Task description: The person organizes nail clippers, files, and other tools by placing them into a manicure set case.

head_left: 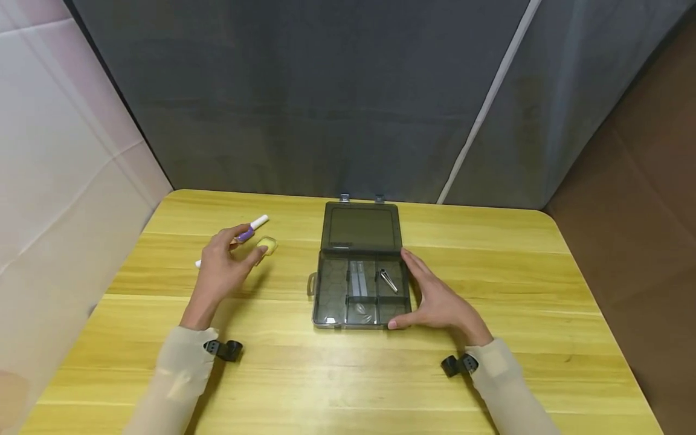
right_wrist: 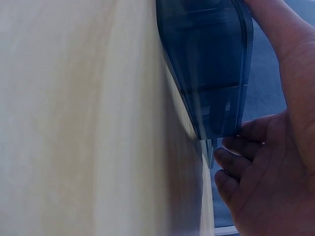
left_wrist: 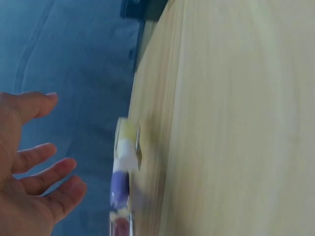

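Note:
An open dark see-through compartment box [head_left: 316,302] lies mid-table, its lid [head_left: 361,228] flat toward the back. Inside are a small metal clipper [head_left: 388,281] and a grey strip [head_left: 356,279]. My right hand [head_left: 405,290] rests against the box's right wall, thumb at the front corner and fingers along the side. The right wrist view shows this hand [right_wrist: 256,98] beside the box [right_wrist: 211,73]. My left hand [head_left: 239,249] hovers with fingers spread over a purple-and-white pen [head_left: 251,230] and a small yellow piece [head_left: 267,244]. Under that hand [left_wrist: 61,142], the left wrist view shows the yellow piece [left_wrist: 129,137] and the pen [left_wrist: 119,189].
The yellow wooden table [head_left: 489,272] has bare stretches to the right and in front of the box. A grey curtain [head_left: 326,96] hangs behind it, with a pale sheet [head_left: 54,151] on the left and a brown wall [head_left: 641,211] on the right.

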`<act>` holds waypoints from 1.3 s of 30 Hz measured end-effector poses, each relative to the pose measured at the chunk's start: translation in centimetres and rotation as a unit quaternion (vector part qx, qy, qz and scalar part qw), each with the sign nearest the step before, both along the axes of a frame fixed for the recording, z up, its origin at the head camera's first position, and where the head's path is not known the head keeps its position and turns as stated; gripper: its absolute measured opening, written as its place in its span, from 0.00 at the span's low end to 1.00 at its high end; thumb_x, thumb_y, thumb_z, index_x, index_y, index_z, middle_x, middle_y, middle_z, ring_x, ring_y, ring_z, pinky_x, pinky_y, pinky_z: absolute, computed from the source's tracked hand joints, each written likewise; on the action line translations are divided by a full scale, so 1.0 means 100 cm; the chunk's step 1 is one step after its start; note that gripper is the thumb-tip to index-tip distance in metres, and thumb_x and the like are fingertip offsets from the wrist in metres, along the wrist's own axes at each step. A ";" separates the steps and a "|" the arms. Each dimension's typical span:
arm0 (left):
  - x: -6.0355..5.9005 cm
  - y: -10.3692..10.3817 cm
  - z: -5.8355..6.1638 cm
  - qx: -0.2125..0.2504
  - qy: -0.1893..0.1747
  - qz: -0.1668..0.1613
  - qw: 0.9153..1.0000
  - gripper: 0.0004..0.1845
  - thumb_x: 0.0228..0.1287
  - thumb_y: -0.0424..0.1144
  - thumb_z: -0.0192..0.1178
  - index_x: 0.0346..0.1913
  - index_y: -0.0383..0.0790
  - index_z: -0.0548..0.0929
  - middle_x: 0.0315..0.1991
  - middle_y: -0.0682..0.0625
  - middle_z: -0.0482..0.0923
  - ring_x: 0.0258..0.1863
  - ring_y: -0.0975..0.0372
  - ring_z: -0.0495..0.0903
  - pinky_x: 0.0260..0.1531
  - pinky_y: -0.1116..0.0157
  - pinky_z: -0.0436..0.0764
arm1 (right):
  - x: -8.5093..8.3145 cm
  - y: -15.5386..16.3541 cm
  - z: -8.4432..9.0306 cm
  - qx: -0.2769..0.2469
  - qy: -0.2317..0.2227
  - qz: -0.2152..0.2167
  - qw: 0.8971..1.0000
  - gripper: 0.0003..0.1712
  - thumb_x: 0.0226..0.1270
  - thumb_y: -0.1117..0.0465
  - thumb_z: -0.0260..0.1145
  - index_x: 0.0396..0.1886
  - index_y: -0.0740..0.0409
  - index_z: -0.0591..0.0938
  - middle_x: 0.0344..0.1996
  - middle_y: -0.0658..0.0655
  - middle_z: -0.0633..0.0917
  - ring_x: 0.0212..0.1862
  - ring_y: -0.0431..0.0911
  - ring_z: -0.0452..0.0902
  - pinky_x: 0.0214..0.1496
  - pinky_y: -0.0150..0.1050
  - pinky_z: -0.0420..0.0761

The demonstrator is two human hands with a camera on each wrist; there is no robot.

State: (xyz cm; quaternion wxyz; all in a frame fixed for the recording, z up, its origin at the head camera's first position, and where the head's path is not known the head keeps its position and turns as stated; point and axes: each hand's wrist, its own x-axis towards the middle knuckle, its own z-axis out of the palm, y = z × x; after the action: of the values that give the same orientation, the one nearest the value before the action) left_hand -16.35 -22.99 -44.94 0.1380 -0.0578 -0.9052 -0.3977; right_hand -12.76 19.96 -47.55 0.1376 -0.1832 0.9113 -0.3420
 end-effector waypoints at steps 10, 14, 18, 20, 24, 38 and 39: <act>-0.004 -0.035 0.003 0.005 -0.072 0.032 0.997 0.36 0.67 0.49 0.69 0.72 0.33 0.73 0.69 0.29 0.71 0.54 0.36 0.84 0.47 0.60 0.87 | 0.000 0.000 0.000 -0.001 -0.003 0.001 1.000 0.86 0.35 0.25 0.82 0.86 0.41 0.39 0.85 0.48 0.41 0.84 0.56 0.46 0.77 0.64 0.63; -0.004 -0.048 0.000 0.000 -0.092 0.030 0.995 0.38 0.67 0.50 0.70 0.72 0.31 0.72 0.68 0.29 0.72 0.54 0.42 0.84 0.46 0.65 0.86 | 0.000 -0.001 0.000 0.000 0.001 0.002 1.000 0.86 0.35 0.25 0.81 0.86 0.41 0.39 0.85 0.49 0.41 0.83 0.56 0.47 0.77 0.64 0.64; -0.005 -0.058 -0.003 -0.018 -0.109 0.027 0.994 0.37 0.66 0.48 0.70 0.71 0.28 0.73 0.66 0.27 0.74 0.62 0.34 0.77 0.56 0.42 0.81 | 0.000 0.000 0.000 0.004 0.007 0.004 1.000 0.86 0.36 0.26 0.82 0.86 0.42 0.39 0.85 0.50 0.42 0.83 0.58 0.48 0.76 0.65 0.64; -0.007 -0.061 -0.004 -0.026 -0.118 0.021 0.992 0.36 0.66 0.46 0.70 0.70 0.27 0.73 0.64 0.27 0.76 0.62 0.33 0.76 0.57 0.38 0.78 | 0.000 0.000 0.000 0.006 0.012 0.006 1.000 0.86 0.36 0.27 0.82 0.86 0.43 0.38 0.85 0.52 0.42 0.83 0.60 0.48 0.75 0.66 0.64; -0.009 -0.067 -0.007 -0.055 -0.130 0.006 0.990 0.31 0.67 0.38 0.68 0.68 0.24 0.74 0.61 0.25 0.77 0.58 0.33 0.79 0.53 0.39 0.80 | 0.000 0.000 0.001 0.005 0.011 0.005 1.000 0.86 0.36 0.25 0.82 0.86 0.42 0.38 0.85 0.51 0.42 0.83 0.60 0.48 0.75 0.66 0.65; -0.007 -0.068 -0.008 -0.100 -0.144 0.010 0.984 0.25 0.67 0.42 0.69 0.60 0.29 0.82 0.51 0.32 0.80 0.45 0.45 0.80 0.36 0.61 0.77 | 0.001 0.000 0.002 0.003 0.005 0.000 1.000 0.86 0.35 0.25 0.81 0.86 0.41 0.39 0.85 0.49 0.42 0.83 0.58 0.49 0.76 0.65 0.65; -0.007 -0.068 -0.008 -0.100 -0.141 0.011 0.985 0.24 0.67 0.42 0.69 0.59 0.29 0.83 0.50 0.32 0.80 0.45 0.45 0.80 0.36 0.62 0.76 | 0.001 0.000 0.002 0.002 0.004 0.000 1.000 0.86 0.35 0.25 0.81 0.86 0.41 0.39 0.85 0.49 0.42 0.83 0.58 0.49 0.76 0.65 0.65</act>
State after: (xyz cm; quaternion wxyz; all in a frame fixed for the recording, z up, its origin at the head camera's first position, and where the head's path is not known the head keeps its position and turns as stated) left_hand -17.01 -29.80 -45.73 0.0072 -0.0050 -0.9513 -0.3082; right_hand -12.64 19.95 -47.33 0.1345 -0.1847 0.9124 -0.3396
